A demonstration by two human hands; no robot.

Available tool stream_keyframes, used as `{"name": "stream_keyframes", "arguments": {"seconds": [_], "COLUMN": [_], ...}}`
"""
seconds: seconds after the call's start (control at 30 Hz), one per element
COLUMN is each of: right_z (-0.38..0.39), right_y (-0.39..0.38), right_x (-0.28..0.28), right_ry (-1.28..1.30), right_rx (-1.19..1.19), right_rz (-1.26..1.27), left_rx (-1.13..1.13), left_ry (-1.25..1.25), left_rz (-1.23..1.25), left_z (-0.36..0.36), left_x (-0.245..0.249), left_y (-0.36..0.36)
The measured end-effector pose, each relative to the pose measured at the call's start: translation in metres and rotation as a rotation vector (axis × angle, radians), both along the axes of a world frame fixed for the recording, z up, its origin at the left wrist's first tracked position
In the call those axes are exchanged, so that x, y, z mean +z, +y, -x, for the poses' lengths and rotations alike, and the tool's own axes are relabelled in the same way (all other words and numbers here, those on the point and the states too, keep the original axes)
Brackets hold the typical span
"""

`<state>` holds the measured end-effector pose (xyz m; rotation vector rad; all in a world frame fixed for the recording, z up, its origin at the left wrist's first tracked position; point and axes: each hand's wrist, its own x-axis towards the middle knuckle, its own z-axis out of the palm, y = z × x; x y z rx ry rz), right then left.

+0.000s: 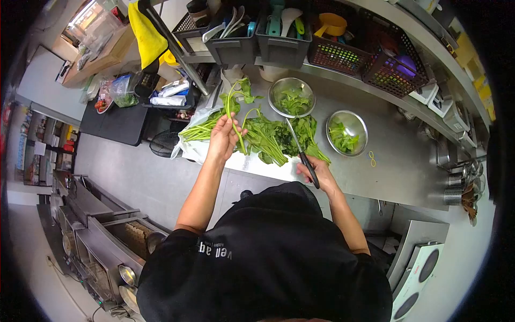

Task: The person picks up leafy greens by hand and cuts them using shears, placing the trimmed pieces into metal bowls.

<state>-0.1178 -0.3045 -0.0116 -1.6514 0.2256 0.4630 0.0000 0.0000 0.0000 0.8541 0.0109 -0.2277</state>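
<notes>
My left hand (pixel 224 137) pinches a leafy green stem (pixel 229 102), held up over the bunches of greens. In my right hand (pixel 316 172) is a black-handled knife (pixel 304 156), its blade pointing away toward the metal bowls. Leafy greens (pixel 268 138) lie spread between my hands on the steel counter, partly on a white plastic bag (pixel 198 150). Behind the knife tip stands a metal bowl (pixel 275 90) with leaves in it. Right of it, a second metal bowl (pixel 360 122) also holds some leaves.
A yellow rubber band (pixel 372 159) lies right of the bowls. Above the counter, a shelf (pixel 343 74) carries black bins (pixel 233 51) of utensils and brown baskets (pixel 339 55). At the left are a yellow cloth (pixel 145 35), a black board (pixel 115 122) and bagged vegetables (pixel 124 91).
</notes>
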Motion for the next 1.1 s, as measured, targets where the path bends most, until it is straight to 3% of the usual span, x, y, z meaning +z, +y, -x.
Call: {"name": "stream_keyframes", "arguments": {"seconds": [0.7,0.9,1.1], "right_z": [0.014,0.017,0.026], "right_y": [0.009,0.0,-0.023], "right_x": [0.043,0.043,0.035], "right_ry": [-0.084,-0.134,-0.022], "right_rx": [0.123,0.118,0.038], "right_rz": [-0.062,-0.164,-0.159], "left_rx": [-0.121,-0.14,-0.246], "left_ry": [0.066,0.103,0.075], "left_rz": [0.076,-0.007,-0.056], "left_z": [0.002,0.002,-0.003], "left_x": [0.002,0.012,0.012], "left_y": [-0.011,-0.05,-0.103]}}
